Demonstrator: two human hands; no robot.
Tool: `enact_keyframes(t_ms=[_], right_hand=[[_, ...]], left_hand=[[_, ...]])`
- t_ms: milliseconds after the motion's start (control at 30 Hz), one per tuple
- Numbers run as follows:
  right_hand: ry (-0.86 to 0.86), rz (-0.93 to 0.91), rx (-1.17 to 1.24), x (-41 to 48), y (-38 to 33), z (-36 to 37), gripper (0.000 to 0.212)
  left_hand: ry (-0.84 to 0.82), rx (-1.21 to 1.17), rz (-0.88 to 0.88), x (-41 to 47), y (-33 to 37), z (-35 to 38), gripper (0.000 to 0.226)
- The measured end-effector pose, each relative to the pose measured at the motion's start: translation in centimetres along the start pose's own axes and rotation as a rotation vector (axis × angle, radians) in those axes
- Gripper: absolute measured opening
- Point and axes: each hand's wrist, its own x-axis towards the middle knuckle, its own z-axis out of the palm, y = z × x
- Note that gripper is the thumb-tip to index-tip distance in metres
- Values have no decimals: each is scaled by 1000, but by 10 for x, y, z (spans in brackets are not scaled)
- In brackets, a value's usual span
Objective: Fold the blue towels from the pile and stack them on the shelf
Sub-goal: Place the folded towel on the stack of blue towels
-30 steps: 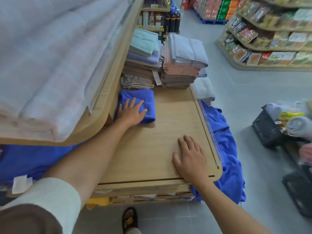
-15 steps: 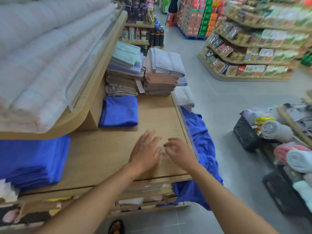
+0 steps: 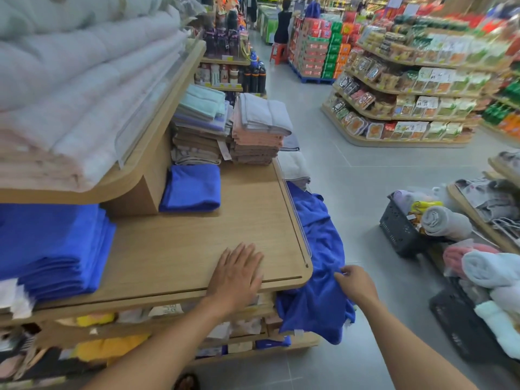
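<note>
Left hand (image 3: 239, 274) lies flat on the near shelf (image 3: 174, 249). Right hand (image 3: 356, 282) pinches the blue pile (image 3: 318, 302), its fingertips partly buried in cloth.

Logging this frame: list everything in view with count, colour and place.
shelf: one, tan wood, centre
folded towel: one, blue, back of shelf
towel stack: one, blue, left under the upper tier
towel pile: one, blue, draped off shelf's right edge
mixed towels: two stacks, pastel and brown, behind folded towel
bedding: several, pale, upper tier
baskets: two, black, floor right
snack shelves: colourful, far right
left hand: one, flat on shelf front
right hand: one, pinching towel pile
</note>
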Motion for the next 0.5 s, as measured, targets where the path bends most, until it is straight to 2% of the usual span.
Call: enact_keyframes(t_ms=[67, 267, 333, 433, 500], right_hand=[[58, -26, 87, 0, -10, -13, 30], [61, -128, 562, -7, -55, -70, 24], [26, -170, 686, -16, -73, -87, 25], [-33, -253, 839, -36, -104, -110, 19], [-86, -325, 946, -53, -127, -126, 16]], left_hand=[[7, 9, -2, 1, -1, 2, 66], [-17, -62, -26, 6, 2, 0, 63], [3, -159, -20, 8, 10, -9, 62], [127, -357, 70, 10, 42, -30, 79], [217, -614, 114, 14, 69, -51, 91]])
